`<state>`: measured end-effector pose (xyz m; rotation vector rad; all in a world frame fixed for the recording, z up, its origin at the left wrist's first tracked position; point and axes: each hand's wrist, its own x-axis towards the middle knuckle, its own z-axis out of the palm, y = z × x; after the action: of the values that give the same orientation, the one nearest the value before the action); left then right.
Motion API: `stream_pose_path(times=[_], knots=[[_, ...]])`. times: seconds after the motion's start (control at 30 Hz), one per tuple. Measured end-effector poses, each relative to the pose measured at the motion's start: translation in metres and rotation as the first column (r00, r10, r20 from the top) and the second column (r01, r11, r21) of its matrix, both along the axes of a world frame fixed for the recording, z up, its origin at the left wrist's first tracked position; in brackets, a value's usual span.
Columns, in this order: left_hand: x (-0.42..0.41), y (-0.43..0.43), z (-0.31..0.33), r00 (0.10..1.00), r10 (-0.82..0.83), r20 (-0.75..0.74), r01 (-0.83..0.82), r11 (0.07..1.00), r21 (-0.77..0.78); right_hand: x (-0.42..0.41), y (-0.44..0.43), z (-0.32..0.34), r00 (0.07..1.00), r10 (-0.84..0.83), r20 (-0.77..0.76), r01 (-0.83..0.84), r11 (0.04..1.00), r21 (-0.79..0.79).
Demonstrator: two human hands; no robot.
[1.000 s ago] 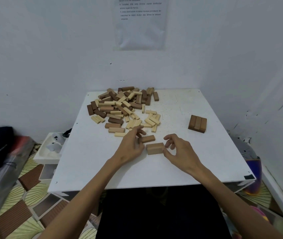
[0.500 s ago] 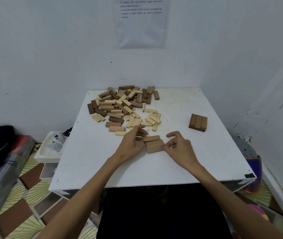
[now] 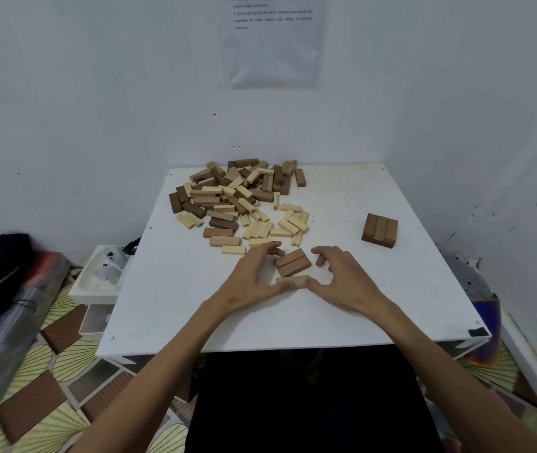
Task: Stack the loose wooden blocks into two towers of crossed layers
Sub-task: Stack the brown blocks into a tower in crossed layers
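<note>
On the white table (image 3: 195, 305), three blocks (image 3: 293, 266) lie side by side just in front of the person. The left hand (image 3: 254, 273) cups the row's left side, its grip half closed with the thumb on the nearest block's end and the fingers on the farthest. The right hand (image 3: 342, 279) is loosely curled, with only its thumb touching the nearest block. The pile of loose blocks (image 3: 241, 201) lies behind, and a dark layer of three (image 3: 379, 231) sits well to the right.
</note>
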<state>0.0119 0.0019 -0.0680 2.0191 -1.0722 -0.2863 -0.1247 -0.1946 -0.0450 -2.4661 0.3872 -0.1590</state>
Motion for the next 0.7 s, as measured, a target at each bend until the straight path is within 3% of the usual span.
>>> stream_pose_path(times=[0.07,0.23,0.4,0.53,0.7], knots=[[0.002,0.002,-0.003,1.000,-0.020,0.013,0.019,0.999,0.045,0.003,-0.009,-0.001,0.992,0.082,-0.099,-0.090,0.993,-0.078],[0.003,-0.004,-0.001,0.999,-0.020,0.043,0.016,0.997,0.073,0.016,-0.019,0.004,0.964,0.190,-0.188,-0.204,0.977,-0.056],[0.007,-0.006,0.004,0.994,-0.050,0.100,0.036,0.990,0.135,0.024,-0.024,0.007,0.952,0.244,-0.187,-0.251,0.968,-0.015],[0.011,-0.003,0.007,0.976,-0.010,0.220,-0.039,0.975,0.217,0.025,-0.026,0.011,0.947,0.269,-0.178,-0.268,0.963,0.026],[0.010,-0.002,0.018,0.990,-0.031,0.136,-0.015,0.946,0.325,0.029,-0.026,0.015,0.932,0.295,-0.209,-0.292,0.955,0.042]])
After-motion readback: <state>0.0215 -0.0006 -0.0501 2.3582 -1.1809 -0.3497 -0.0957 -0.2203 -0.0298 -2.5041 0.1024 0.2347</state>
